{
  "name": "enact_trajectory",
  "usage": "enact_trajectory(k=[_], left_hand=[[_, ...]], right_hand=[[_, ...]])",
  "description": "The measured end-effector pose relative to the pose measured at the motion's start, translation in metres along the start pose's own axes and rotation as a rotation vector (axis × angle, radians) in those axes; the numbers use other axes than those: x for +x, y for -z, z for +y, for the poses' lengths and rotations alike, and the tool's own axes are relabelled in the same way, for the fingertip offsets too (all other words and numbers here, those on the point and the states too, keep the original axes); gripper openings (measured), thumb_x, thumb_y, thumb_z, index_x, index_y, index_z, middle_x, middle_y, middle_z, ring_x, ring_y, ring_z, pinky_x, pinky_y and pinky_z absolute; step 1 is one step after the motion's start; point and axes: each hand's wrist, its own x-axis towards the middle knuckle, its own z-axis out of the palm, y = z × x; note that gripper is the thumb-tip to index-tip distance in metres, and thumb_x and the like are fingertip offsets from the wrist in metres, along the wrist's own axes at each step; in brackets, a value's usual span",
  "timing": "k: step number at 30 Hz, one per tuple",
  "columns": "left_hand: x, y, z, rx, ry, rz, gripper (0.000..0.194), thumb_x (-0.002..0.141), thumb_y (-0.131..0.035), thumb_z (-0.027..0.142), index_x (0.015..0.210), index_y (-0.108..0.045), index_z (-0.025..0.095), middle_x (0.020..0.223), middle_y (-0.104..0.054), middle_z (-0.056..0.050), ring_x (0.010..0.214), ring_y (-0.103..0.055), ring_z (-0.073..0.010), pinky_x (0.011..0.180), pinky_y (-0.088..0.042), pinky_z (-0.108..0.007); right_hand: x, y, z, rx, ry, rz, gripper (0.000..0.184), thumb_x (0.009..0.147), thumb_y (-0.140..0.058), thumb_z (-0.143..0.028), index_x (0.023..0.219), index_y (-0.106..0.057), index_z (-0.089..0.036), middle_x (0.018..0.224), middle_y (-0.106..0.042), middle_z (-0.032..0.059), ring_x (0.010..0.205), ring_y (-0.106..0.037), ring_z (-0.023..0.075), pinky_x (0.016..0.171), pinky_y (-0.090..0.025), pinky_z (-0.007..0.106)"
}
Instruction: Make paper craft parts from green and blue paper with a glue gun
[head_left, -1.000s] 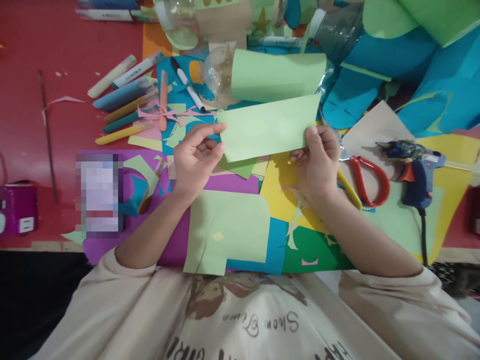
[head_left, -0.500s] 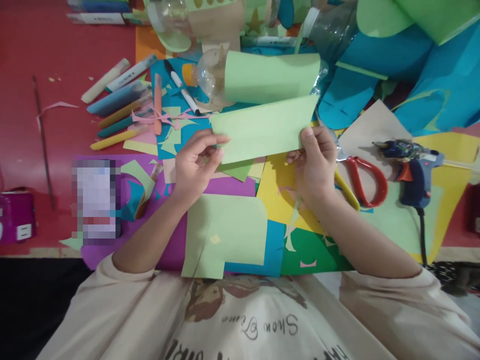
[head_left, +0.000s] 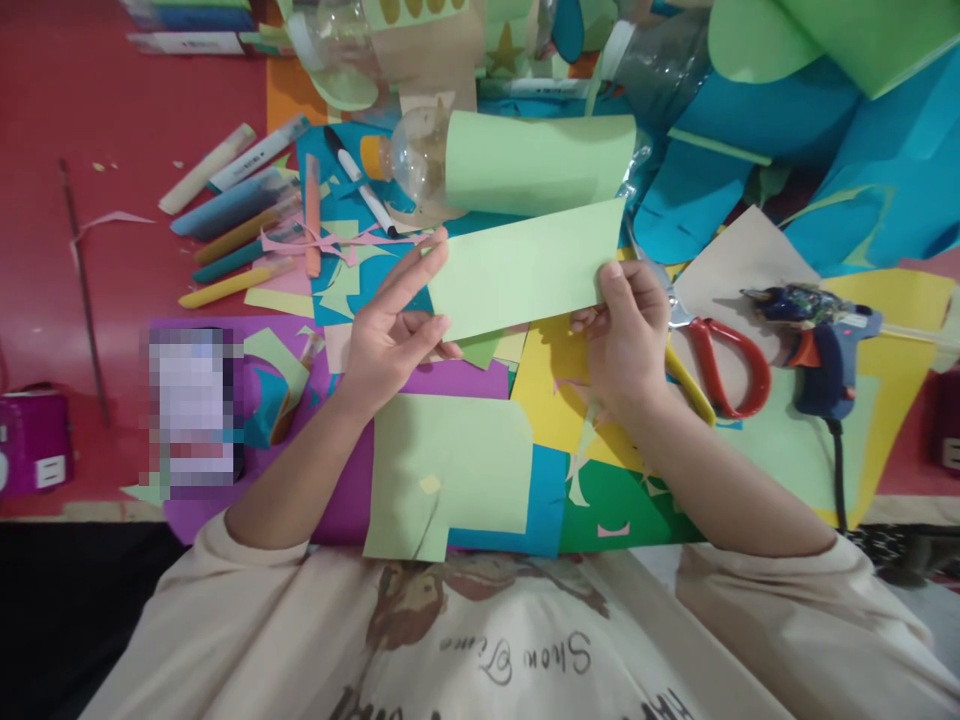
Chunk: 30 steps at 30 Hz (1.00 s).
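A light green paper strip [head_left: 525, 265] is held up between both hands, slightly tilted with its right end higher. My left hand [head_left: 390, 325] has its fingers round the strip's left end, thumb at the lower corner and fingertips at the upper one. The right end is pinched by my right hand [head_left: 630, 325], thumb on the front face. Just behind the strip lies a clear plastic bottle with an orange cap [head_left: 373, 158], wrapped in a light green paper sleeve [head_left: 540, 155]. Below the strip lies another light green paper piece [head_left: 457, 465], notched at its lower right.
Scissors with red and yellow handles [head_left: 739, 370] lie right of my right hand, near a blue glue gun [head_left: 829, 360]. Markers [head_left: 225, 205] are grouped at left above a phone [head_left: 196, 405]. More bottles [head_left: 660, 65], coloured sheets and scraps cover the back.
My left hand's fingers have spread and shifted up along the strip's left end. The strip has turned flatter toward me. My right hand keeps its pinch.
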Motion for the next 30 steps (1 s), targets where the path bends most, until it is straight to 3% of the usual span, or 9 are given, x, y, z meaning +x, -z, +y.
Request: enact_trajectory(k=[4, 10, 17, 22, 26, 28, 30], left_hand=[[0.0004, 0.0023, 0.0006, -0.062, 0.013, -0.078, 0.059, 0.075, -0.075, 0.041, 0.130, -0.053, 0.044, 0.155, -0.034, -0.004, 0.058, -0.066, -0.0067, 0.043, -0.055, -0.020], [0.0015, 0.0024, 0.0018, -0.084, 0.049, -0.087, 0.064, 0.071, -0.078, 0.040, 0.129, -0.053, 0.045, 0.153, -0.036, -0.001, 0.084, -0.072, -0.0190, 0.049, -0.060, -0.024], [-0.0009, 0.0012, 0.0056, -0.069, -0.069, -0.217, 0.066, 0.083, -0.066, 0.033, 0.138, -0.037, 0.055, 0.161, -0.016, 0.004, 0.075, -0.072, -0.0116, 0.054, -0.062, -0.025], [-0.0015, -0.0003, 0.0072, 0.076, -0.128, -0.194, 0.077, 0.078, -0.071, 0.034, 0.142, -0.032, 0.052, 0.158, -0.026, 0.000, 0.073, -0.072, -0.0138, 0.050, -0.060, -0.025], [-0.0013, 0.0007, 0.0076, -0.023, -0.153, -0.278, 0.079, 0.084, -0.065, 0.040, 0.144, -0.016, 0.057, 0.161, -0.018, 0.002, 0.064, -0.070, -0.0077, 0.051, -0.060, -0.024], [0.0002, 0.0029, 0.0079, -0.074, -0.184, -0.175, 0.068, 0.087, -0.061, 0.044, 0.142, -0.025, 0.056, 0.158, -0.028, 0.003, 0.058, -0.067, -0.0045, 0.048, -0.058, -0.019], [0.0022, 0.0046, 0.0085, -0.094, -0.236, 0.037, 0.047, 0.091, -0.055, 0.044, 0.136, -0.044, 0.047, 0.145, -0.049, 0.003, 0.054, -0.064, -0.0032, 0.041, -0.053, -0.016]], right_hand=[[0.0005, 0.0006, 0.0011, -0.027, 0.023, -0.020, 0.022, 0.084, -0.062, -0.042, 0.070, -0.053, -0.027, 0.059, -0.040, -0.0053, 0.047, -0.042, 0.0106, 0.046, -0.041, 0.027], [0.0013, 0.0008, 0.0006, -0.024, 0.021, 0.006, 0.023, 0.082, -0.064, -0.044, 0.070, -0.052, -0.027, 0.059, -0.040, -0.0052, 0.047, -0.042, 0.0113, 0.045, -0.041, 0.028], [0.0027, 0.0019, 0.0020, -0.024, 0.052, 0.014, 0.025, 0.081, -0.065, -0.045, 0.069, -0.052, -0.027, 0.062, -0.039, -0.0059, 0.046, -0.038, 0.0085, 0.044, -0.041, 0.025], [0.0038, 0.0029, 0.0035, -0.020, 0.066, 0.007, 0.028, 0.082, -0.064, -0.046, 0.068, -0.051, -0.026, 0.063, -0.039, -0.0060, 0.045, -0.040, 0.0066, 0.043, -0.041, 0.023], [0.0042, 0.0029, 0.0050, -0.020, 0.072, -0.002, 0.028, 0.079, -0.067, -0.048, 0.069, -0.054, -0.026, 0.059, -0.039, -0.0063, 0.045, -0.042, 0.0066, 0.042, -0.042, 0.021], [0.0042, 0.0032, 0.0032, -0.015, 0.052, -0.001, 0.028, 0.077, -0.068, -0.050, 0.069, -0.056, -0.026, 0.056, -0.038, -0.0066, 0.044, -0.042, 0.0067, 0.041, -0.041, 0.021], [0.0041, 0.0040, -0.0028, -0.060, 0.002, -0.047, 0.029, 0.077, -0.068, -0.051, 0.071, -0.057, -0.025, 0.055, -0.041, -0.0064, 0.044, -0.043, 0.0069, 0.041, -0.040, 0.021]])
